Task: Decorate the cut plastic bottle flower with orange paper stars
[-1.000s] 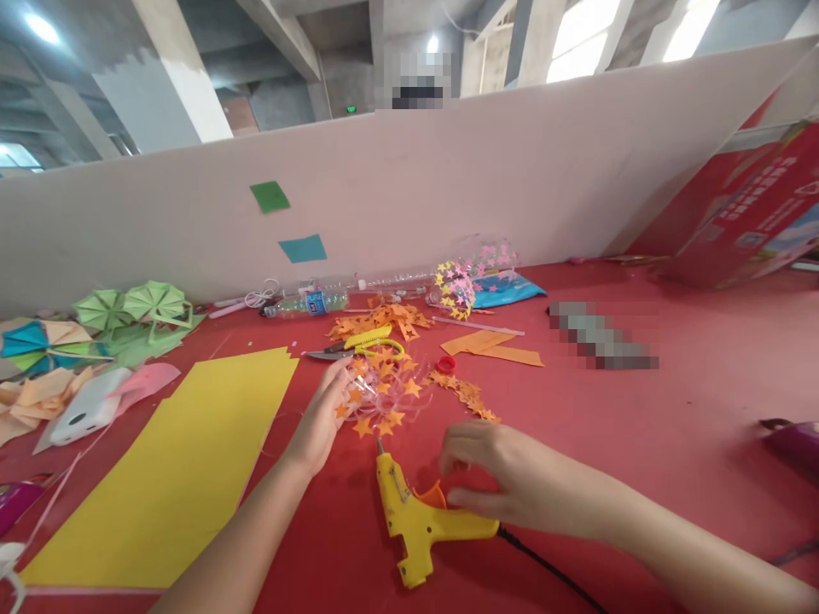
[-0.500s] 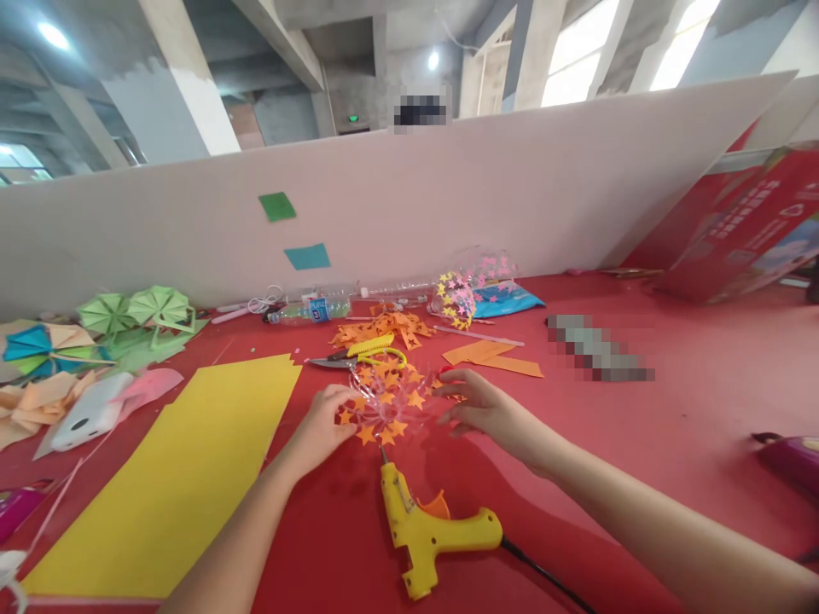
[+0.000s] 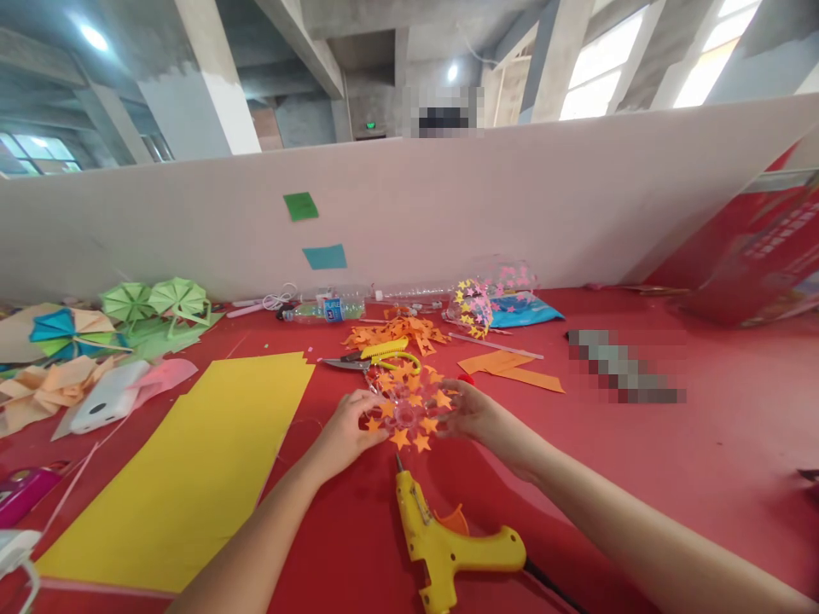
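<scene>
A clear plastic piece with orange stars [image 3: 407,414] is between my hands, above the red table. My left hand [image 3: 351,426] grips its left edge, with thumb and fingers at the stars. At its right edge, my right hand [image 3: 477,418] has its fingers curved against the stars. The yellow glue gun [image 3: 451,546] lies just in front, its nozzle pointing at the piece. Behind the piece are scissors [image 3: 349,364] and a yellow cutter [image 3: 384,348].
Yellow paper sheets [image 3: 192,460] lie at the left, near a white device [image 3: 110,399] and folded green paper [image 3: 177,298]. Orange scraps [image 3: 409,333], a bottle [image 3: 326,309] and a star-covered plastic piece [image 3: 472,307] are near the white partition [image 3: 409,196]. Orange strips [image 3: 512,367] lie right of centre.
My right hand has closed in on the starred piece and now meets its right edge. The piece has tilted, showing its round centre. The whole view has shifted slightly.
</scene>
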A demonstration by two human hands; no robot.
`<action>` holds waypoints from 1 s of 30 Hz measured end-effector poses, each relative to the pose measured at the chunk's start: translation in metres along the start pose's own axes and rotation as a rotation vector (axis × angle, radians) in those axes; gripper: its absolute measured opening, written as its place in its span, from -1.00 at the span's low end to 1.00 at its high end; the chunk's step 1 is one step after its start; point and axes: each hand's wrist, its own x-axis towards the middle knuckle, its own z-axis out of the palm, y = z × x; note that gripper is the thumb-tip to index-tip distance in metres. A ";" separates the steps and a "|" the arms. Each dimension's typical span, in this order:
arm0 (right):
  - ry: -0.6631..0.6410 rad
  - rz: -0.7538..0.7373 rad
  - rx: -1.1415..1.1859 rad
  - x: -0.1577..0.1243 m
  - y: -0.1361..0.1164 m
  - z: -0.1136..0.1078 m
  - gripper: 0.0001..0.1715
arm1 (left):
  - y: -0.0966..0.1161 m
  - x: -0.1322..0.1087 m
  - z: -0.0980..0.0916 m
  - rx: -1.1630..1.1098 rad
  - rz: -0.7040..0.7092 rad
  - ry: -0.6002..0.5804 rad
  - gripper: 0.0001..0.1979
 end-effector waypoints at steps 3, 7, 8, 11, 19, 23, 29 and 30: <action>-0.015 0.021 -0.021 -0.005 0.002 0.003 -0.40 | 0.006 0.001 0.002 -0.001 -0.014 -0.002 -0.71; -0.010 0.012 -0.024 -0.007 0.005 0.007 -0.37 | 0.010 0.001 0.007 -0.019 -0.042 -0.009 -0.74; -0.005 0.007 -0.021 -0.007 0.006 0.007 -0.37 | 0.011 0.001 0.008 -0.028 -0.053 -0.011 -0.73; 0.011 -0.016 -0.001 -0.007 0.004 0.008 -0.40 | 0.016 -0.001 0.012 -0.074 -0.091 -0.014 -0.69; -0.024 -0.100 0.127 -0.015 -0.012 0.012 -0.54 | 0.034 -0.013 0.032 -0.300 -0.119 -0.007 -0.72; -0.030 -0.137 0.165 -0.016 -0.014 0.012 -0.51 | 0.042 -0.014 0.040 -0.394 -0.124 0.022 -0.62; -0.013 -0.221 0.174 -0.019 -0.010 0.018 -0.52 | 0.050 -0.012 0.047 -0.392 -0.074 0.157 -0.66; -0.005 -0.237 0.180 -0.019 -0.009 0.019 -0.52 | 0.050 -0.012 0.049 -0.391 -0.056 0.175 -0.69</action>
